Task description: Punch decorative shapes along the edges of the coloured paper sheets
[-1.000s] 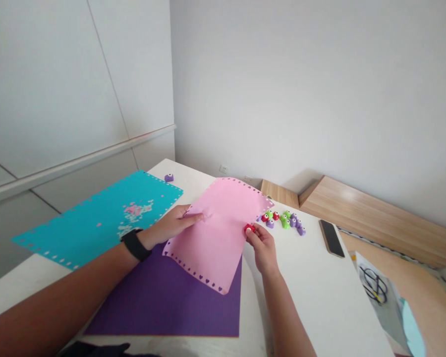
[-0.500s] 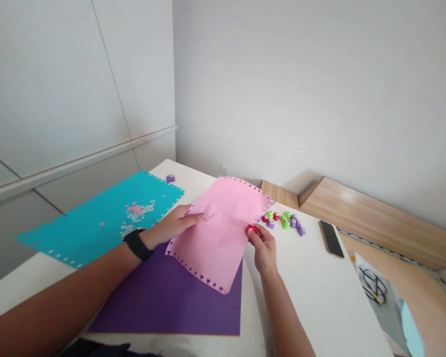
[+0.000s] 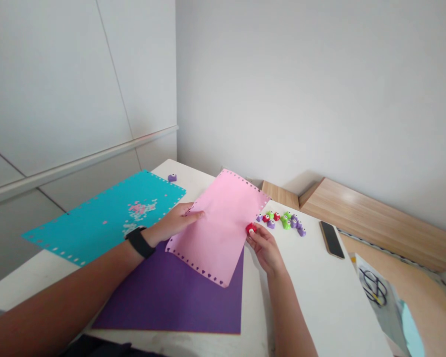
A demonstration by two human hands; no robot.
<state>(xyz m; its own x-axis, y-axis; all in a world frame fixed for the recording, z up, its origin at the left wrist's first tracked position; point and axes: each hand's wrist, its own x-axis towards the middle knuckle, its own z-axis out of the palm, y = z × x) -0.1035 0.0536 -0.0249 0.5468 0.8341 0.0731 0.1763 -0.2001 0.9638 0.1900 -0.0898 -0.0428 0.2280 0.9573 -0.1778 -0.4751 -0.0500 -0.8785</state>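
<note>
A pink sheet of paper (image 3: 223,223) with small shapes punched along its edges is held up, tilted, over a purple sheet (image 3: 178,302). My left hand (image 3: 178,220) grips its left edge, thumb on top and the other fingers behind. At the right edge, my right hand (image 3: 263,243) pinches a red craft punch (image 3: 250,228) with a white button; whether the paper sits inside its slot I cannot tell. To the left lies a blue sheet (image 3: 89,218) with punched edges, bearing a scatter of pink and pale paper bits (image 3: 139,210).
Several red, green and purple punches (image 3: 286,223) stand on the white table (image 3: 319,292) beyond my right hand. A lone purple punch (image 3: 172,177) is at the far left corner. A phone (image 3: 331,239) lies near the right edge. Walls border the left and back.
The pink sheet has flattened, and its near edge has risen slightly. My right hand has rolled a little, still holding the red punch; my left grip is unchanged.
</note>
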